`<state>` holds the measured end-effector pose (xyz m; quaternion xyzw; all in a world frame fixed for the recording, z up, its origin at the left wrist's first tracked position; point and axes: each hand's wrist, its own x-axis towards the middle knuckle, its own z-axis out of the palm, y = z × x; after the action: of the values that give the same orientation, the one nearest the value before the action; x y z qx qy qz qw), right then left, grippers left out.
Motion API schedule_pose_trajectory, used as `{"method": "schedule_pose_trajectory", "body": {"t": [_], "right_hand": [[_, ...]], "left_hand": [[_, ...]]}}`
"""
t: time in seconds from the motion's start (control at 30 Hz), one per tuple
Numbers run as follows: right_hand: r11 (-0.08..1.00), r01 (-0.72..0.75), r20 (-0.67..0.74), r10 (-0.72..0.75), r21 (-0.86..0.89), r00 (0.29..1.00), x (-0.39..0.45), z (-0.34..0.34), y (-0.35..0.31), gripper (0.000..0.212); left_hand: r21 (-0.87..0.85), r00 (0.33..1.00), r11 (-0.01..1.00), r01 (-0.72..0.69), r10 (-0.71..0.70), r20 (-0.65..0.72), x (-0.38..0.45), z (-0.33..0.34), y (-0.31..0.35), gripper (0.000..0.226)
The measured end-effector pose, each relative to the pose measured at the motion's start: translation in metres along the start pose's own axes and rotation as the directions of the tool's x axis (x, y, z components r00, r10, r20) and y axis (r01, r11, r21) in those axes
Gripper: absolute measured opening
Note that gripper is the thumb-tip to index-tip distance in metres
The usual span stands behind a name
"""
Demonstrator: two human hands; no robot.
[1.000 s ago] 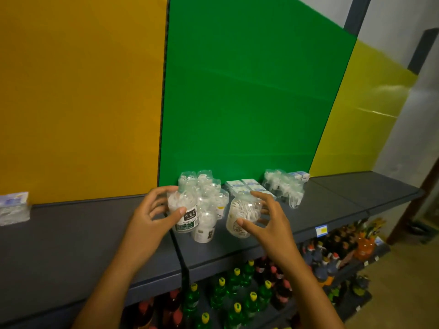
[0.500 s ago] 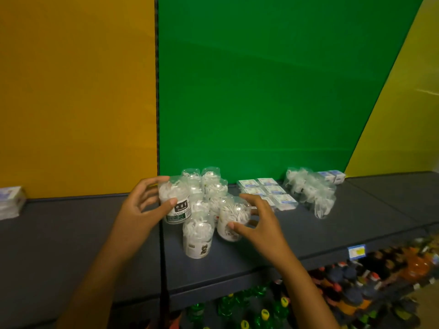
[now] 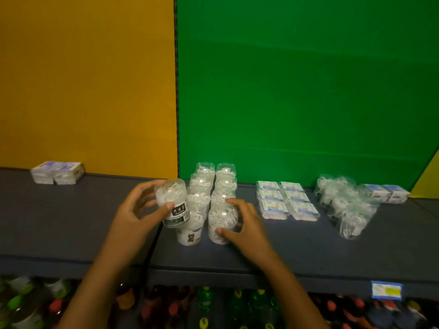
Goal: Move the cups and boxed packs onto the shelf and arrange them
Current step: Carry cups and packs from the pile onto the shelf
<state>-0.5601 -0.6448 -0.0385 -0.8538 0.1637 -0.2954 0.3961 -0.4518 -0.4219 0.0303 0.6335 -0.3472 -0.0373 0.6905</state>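
Observation:
Two rows of clear dental-floss cups (image 3: 213,184) run front to back on the grey shelf (image 3: 71,229). My left hand (image 3: 140,210) grips a black-labelled cup (image 3: 172,203) lifted and tilted beside the left row. My right hand (image 3: 242,224) holds the front cup (image 3: 222,222) of the right row, which stands on the shelf. The front cup of the left row (image 3: 190,233) stands free. Flat boxed packs (image 3: 287,200) lie in two rows to the right.
A wrapped bundle of cups (image 3: 344,205) and small boxes (image 3: 384,193) lie at the far right; another wrapped box pack (image 3: 57,172) sits at the back left. Bottles (image 3: 237,305) fill the shelf below. Yellow and green panels back the shelf.
The camera has turned and tilted down toward the shelf. My right hand has set its cup down at the front of the right row. My left hand still carries the labelled cup.

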Motion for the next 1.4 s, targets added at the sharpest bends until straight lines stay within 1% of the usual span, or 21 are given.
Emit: {"method": "schedule_pose_trajectory", "body": {"t": [0.13,0.27,0.37,0.43,0.53,0.67,0.77,0.97,1.1,1.2,1.3,1.4], "right_hand": [[0.999,0.051,0.018,-0.051,0.004,0.999,-0.003,-0.001,0.004,0.07],[0.996,0.081,0.091,-0.078,-0.027,0.993,-0.002,-0.012,0.002,0.072],[0.993,0.094,0.097,-0.086,-0.077,0.992,-0.003,-0.03,-0.002,0.066],[0.983,0.105,0.079,-0.094,-0.153,0.992,-0.003,-0.047,-0.003,0.06],[0.931,0.133,0.053,-0.123,-0.34,0.991,-0.006,-0.079,-0.003,0.061],[0.83,0.112,0.032,-0.112,-0.546,0.993,-0.019,-0.124,-0.001,0.054],[0.742,0.07,0.008,-0.088,-0.666,0.996,-0.031,-0.16,0.006,0.054],[0.653,-0.109,-0.142,0.001,-0.749,0.99,-0.062,-0.226,0.027,0.054],[0.651,-0.219,-0.229,0.071,-0.726,0.971,-0.077,-0.268,0.044,0.057],[0.657,-0.256,-0.238,0.118,-0.709,0.964,-0.083,-0.294,0.061,0.062],[0.65,-0.26,-0.2,0.167,-0.714,0.965,-0.083,-0.319,0.079,0.068],[0.671,-0.24,-0.157,0.184,-0.702,0.97,-0.077,-0.347,0.096,0.063]], "left_hand": [[0.05,0.998,0.998,0.024,-0.021,-0.053,-0.026,0.007,0.002,0.04],[0.085,0.995,0.996,0.04,-0.031,-0.099,-0.04,0.012,0.011,0.04],[0.108,0.993,0.993,0.04,-0.029,-0.11,-0.04,0.019,0.019,0.04],[0.106,0.996,0.994,0.016,-0.007,-0.085,-0.038,0.026,0.024,0.04],[0.091,1.0,0.996,-0.016,0.018,-0.016,-0.03,0.042,0.031,0.038],[0.005,0.997,0.999,-0.038,0.038,0.061,-0.016,0.073,0.036,0.04],[-0.052,0.992,0.998,-0.032,0.038,0.124,-0.011,0.105,0.035,0.038],[-0.081,0.961,0.996,-0.026,0.048,0.273,-0.003,0.174,0.036,0.038],[-0.062,0.944,0.996,-0.057,0.074,0.321,0.0,0.222,0.04,0.036],[-0.057,0.938,0.997,-0.059,0.075,0.339,-0.001,0.26,0.038,0.033],[-0.032,0.944,0.997,-0.068,0.074,0.322,-0.001,0.295,0.033,0.037],[-0.002,0.954,0.998,-0.058,0.056,0.294,-0.001,0.333,0.034,0.037]]}}
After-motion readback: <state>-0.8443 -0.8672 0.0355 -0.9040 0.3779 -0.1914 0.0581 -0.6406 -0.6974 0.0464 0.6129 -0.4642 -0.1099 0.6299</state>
